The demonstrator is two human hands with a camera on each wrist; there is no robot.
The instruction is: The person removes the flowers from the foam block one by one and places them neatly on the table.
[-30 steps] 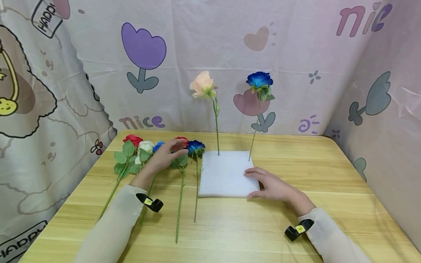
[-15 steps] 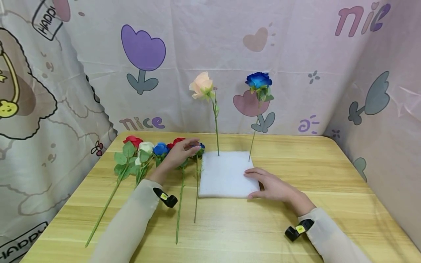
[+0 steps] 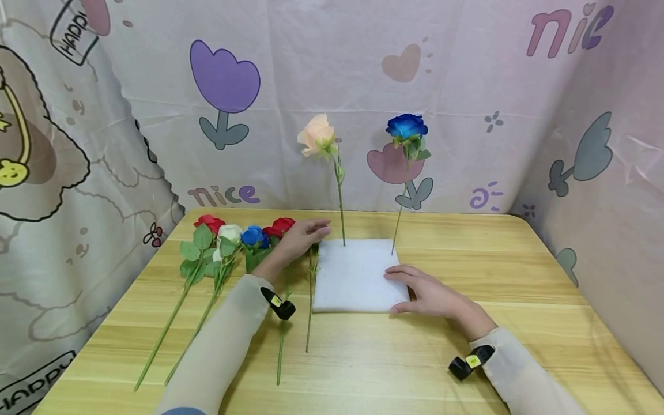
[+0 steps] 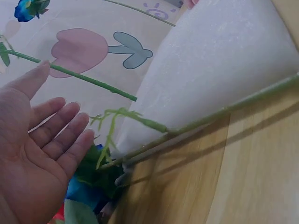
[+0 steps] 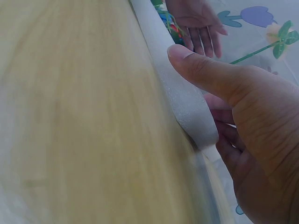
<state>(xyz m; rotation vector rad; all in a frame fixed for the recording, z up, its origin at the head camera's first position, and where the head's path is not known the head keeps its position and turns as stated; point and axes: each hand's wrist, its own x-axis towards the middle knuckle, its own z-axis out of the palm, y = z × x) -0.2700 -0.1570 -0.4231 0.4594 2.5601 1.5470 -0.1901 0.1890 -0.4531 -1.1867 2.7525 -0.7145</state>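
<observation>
L hand (image 3: pixel 299 238), fingers loose + holding nothing, has moved R past the red rose (image 3: pixel 279 226) to just by the dark-blue rose (image 4: pixel 88 190), so prob. within reach, w/ R hand (image 3: pixel 430 293) gripping the white foam (image 3: pixel 358 282) to L hand's R.

Hangs as pale, creased cloth (image 3: pixel 311 69) behind and to either side of the wood-grained bench (image 3: pixel 373 369); bears a printed purple tulip (image 3: pixel 225 78), a pink tulip (image 3: pixel 386 166), a beige heart (image 3: pixel 402 62) and the lettering "nice" (image 3: pixel 224 195).
</observation>
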